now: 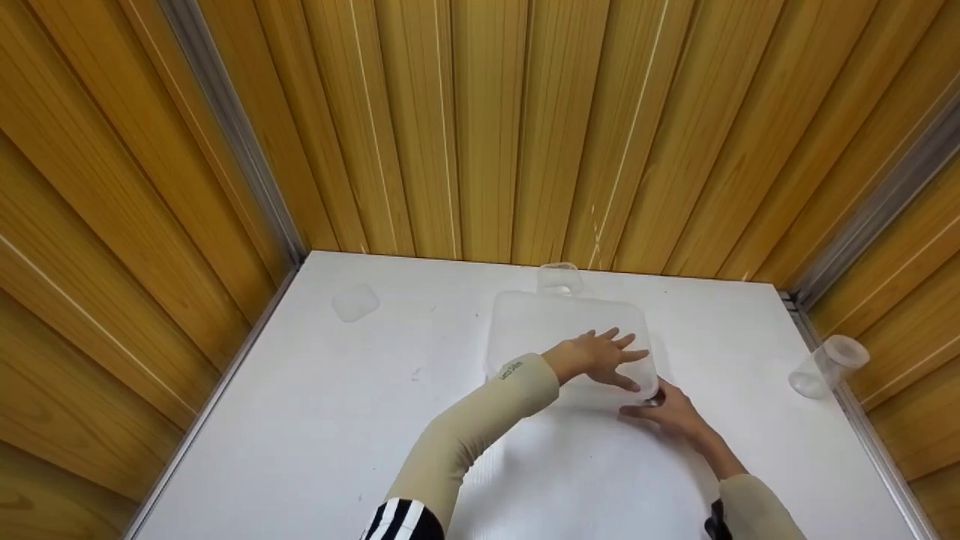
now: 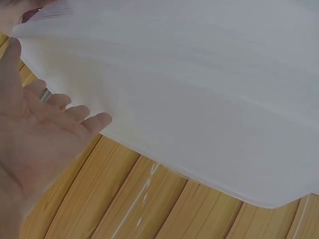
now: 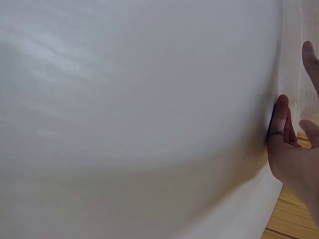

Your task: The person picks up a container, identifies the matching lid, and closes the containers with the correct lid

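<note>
A translucent white rectangular plastic box [image 1: 540, 322] with a rounded-corner top sits toward the back of the white table. My left hand [image 1: 600, 358] lies across the right part of its top, palm down and fingers spread. At the near right corner of the box is my right hand [image 1: 675, 412], its thumb stretched out low along the front side and its fingers beside the corner. In the right wrist view, the right hand [image 3: 291, 144] shows mostly straight digits close to the table surface. Part of its fingers is hidden behind the box corner.
Behind the box stands a small clear plastic container [image 1: 559, 277]. A small translucent rounded-square piece [image 1: 355, 303] lies at the back left. Over at the right edge is a clear cylindrical container [image 1: 829, 367]. Wood-patterned walls [image 1: 480, 135] enclose the white table [image 1: 300, 420] at the back and sides.
</note>
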Motion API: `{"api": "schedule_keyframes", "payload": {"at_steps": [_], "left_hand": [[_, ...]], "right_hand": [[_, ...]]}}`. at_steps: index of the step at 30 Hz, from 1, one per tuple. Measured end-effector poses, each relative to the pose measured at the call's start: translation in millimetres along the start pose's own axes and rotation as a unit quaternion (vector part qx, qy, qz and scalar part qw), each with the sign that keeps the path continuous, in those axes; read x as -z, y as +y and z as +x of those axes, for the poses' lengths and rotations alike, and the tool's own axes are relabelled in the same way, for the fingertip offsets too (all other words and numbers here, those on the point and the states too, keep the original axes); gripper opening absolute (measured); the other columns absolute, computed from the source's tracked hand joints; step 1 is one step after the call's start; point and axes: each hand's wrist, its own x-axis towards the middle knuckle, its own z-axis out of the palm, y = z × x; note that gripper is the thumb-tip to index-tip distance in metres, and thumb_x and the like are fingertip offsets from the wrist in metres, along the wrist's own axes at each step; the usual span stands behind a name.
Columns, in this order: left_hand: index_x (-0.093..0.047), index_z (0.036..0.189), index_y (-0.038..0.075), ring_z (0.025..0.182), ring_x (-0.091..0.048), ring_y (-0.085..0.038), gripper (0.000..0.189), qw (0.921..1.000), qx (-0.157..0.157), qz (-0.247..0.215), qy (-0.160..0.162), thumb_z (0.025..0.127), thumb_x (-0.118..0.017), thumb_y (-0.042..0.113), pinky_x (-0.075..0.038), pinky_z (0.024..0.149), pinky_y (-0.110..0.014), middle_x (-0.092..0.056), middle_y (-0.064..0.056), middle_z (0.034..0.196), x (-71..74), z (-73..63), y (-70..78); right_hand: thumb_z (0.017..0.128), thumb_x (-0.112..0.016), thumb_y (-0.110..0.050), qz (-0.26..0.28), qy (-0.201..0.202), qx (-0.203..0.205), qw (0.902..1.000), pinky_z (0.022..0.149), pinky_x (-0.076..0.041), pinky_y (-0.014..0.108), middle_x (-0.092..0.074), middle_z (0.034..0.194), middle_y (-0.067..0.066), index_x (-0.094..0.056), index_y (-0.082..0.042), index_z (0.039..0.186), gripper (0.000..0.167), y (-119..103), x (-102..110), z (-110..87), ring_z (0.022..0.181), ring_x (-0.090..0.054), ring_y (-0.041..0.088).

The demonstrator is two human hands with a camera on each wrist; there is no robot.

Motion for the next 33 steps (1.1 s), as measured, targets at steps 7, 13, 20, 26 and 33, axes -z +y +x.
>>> {"api": "schedule_keyframes", "payload": {"at_steps": [7, 13, 20, 26, 33], "left_hand": [[-0.016, 0.165, 0.034, 0.162, -0.006, -0.021, 0.066, 0.9996, -0.009, -0.004, 0.027, 0.107, -0.035, 0.058, -0.016, 0.131, -0.042, -0.007, 0.001, 0.174, -20.2, -33.6, -34.6], [-0.024, 0.164, 0.028, 0.161, -0.008, -0.031, 0.064, 0.9891, 0.070, -0.033, 0.125, 0.107, -0.036, 0.056, -0.016, 0.130, -0.050, -0.011, -0.007, 0.174, -44.4, -66.1, -83.9], [-0.026, 0.161, 0.004, 0.159, -0.016, -0.037, 0.071, 0.9536, 0.133, -0.120, 0.242, 0.108, -0.042, 0.049, -0.026, 0.126, -0.055, -0.014, -0.021, 0.171, -76.1, -84.1, -113.6], [-0.018, 0.162, -0.002, 0.160, -0.005, -0.039, 0.082, 0.9363, 0.115, -0.185, 0.276, 0.106, -0.039, 0.056, -0.022, 0.128, -0.051, -0.003, -0.023, 0.171, -90.8, -72.4, -113.8], [-0.010, 0.163, 0.000, 0.161, 0.003, -0.035, 0.092, 0.9401, 0.131, -0.158, 0.272, 0.103, -0.038, 0.064, -0.015, 0.131, -0.044, 0.005, -0.023, 0.171, -95.4, -65.0, -113.8]], "right_hand": [[0.088, -0.081, -0.032, -0.002, 0.005, -0.002, 1.0000, 0.101, -0.047, 0.035, -0.058, 0.143, 0.021, -0.037, -0.002, 0.155, 0.085, 3, 2, 1.9, 0.131, -0.055, 0.034], [0.088, -0.081, -0.032, -0.005, 0.011, -0.008, 0.9999, 0.093, -0.047, 0.027, -0.060, 0.134, 0.016, -0.042, -0.003, 0.151, 0.080, 3, 8, 1.5, 0.125, -0.056, 0.027], [0.089, -0.080, -0.032, -0.011, 0.013, -0.011, 0.9998, 0.096, -0.047, 0.030, -0.057, 0.141, 0.019, -0.033, -0.002, 0.157, 0.088, 12, 12, -5.0, 0.131, -0.053, 0.034], [0.090, -0.079, -0.033, -0.003, 0.009, -0.010, 0.9999, 0.102, -0.046, 0.036, -0.056, 0.143, 0.019, -0.031, -0.003, 0.158, 0.089, 9, 13, -5.8, 0.132, -0.053, 0.033], [0.090, -0.079, -0.033, -0.004, 0.011, -0.014, 0.9998, 0.108, -0.045, 0.042, -0.055, 0.145, 0.022, -0.029, -0.001, 0.159, 0.091, 9, 11, -3.7, 0.135, -0.052, 0.037]]}}
